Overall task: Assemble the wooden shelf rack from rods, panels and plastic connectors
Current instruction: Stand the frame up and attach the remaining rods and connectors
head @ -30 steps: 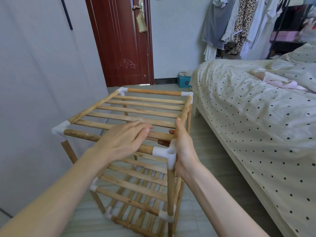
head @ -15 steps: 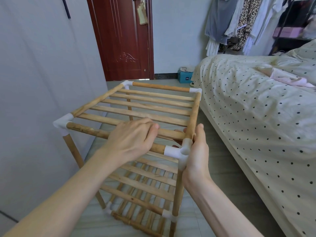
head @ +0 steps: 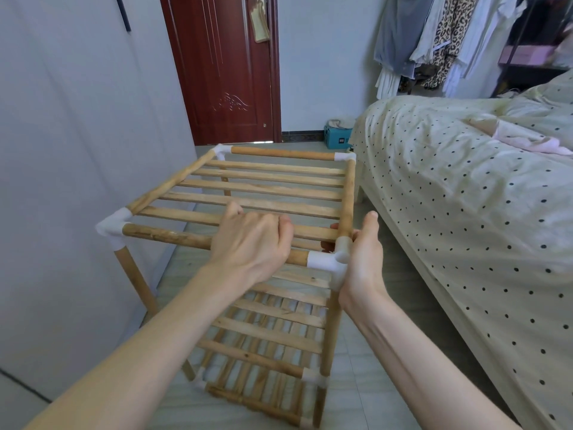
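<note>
The wooden shelf rack point(head: 266, 181) stands upright on the floor between the wall and the bed, with slatted tiers joined by white plastic connectors. My left hand point(head: 251, 243) lies over the near top rod point(head: 167, 237), fingers curled round it. My right hand point(head: 361, 259) wraps the near right corner connector point(head: 324, 262) from the outside, thumb up along the side rod and fingertips showing under the frame. Another white connector point(head: 113, 226) caps the near left corner. Lower slatted tiers point(head: 279, 333) show beneath my arms.
A grey wall point(head: 77, 150) runs close along the rack's left side. The bed point(head: 465, 197) with a dotted cover stands close on the right. A dark red door point(head: 223, 66), a teal box point(head: 338, 138) and hanging clothes point(head: 434, 41) are at the far end.
My left hand went from hovering flat above the slats to curling over the near top rod. My right hand shifted on the corner connector. The view moved closer and lower.
</note>
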Demonstrator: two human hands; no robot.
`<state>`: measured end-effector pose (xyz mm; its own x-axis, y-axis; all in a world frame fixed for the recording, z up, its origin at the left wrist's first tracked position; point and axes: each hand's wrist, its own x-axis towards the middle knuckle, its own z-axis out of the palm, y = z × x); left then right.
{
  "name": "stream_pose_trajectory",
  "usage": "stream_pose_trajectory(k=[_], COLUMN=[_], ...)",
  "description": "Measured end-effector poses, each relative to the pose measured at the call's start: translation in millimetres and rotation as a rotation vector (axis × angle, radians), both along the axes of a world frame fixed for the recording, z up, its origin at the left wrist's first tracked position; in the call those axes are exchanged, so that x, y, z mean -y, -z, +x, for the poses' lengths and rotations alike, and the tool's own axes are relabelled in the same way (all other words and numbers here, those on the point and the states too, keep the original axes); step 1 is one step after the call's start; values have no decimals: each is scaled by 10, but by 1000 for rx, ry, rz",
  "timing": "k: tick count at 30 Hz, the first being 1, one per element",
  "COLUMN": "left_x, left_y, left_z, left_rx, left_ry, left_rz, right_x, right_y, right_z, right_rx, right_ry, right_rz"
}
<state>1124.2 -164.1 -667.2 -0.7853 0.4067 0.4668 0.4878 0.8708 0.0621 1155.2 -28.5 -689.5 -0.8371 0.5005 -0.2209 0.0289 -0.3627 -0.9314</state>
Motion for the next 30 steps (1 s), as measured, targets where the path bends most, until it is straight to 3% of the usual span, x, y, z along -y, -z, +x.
stream_pose_trajectory(k=[3,7,10,16,22,25,28,30], left_x=[-260,-567,-653,-569,38,596,1277,1710], left_y=[14,43,32,181,424,634,985,1326], left_z=[-40,-104,-220,-126,264,536,780,948], left_rx=[2,-36,-72,-228,-66,194,403,512], left_ry=[-72,-119,-132,9,116,198,65,-120], left_rz=[58,78,64,8,-260,-250,-88,79], right_x=[-238,-314,-290,-385,-36,231,645,929], right_y=[-96,-4,119,209,445,513,712,991], right_z=[-104,-74,-49,-139,238,443,596,600], right_rx=[13,-82,-167,-162,-76,-87,-265,-234], right_ry=[49,130,66,31,13,-106,-423,-760], right_rz=[37,330,559,627,908,1048,1363,1447])
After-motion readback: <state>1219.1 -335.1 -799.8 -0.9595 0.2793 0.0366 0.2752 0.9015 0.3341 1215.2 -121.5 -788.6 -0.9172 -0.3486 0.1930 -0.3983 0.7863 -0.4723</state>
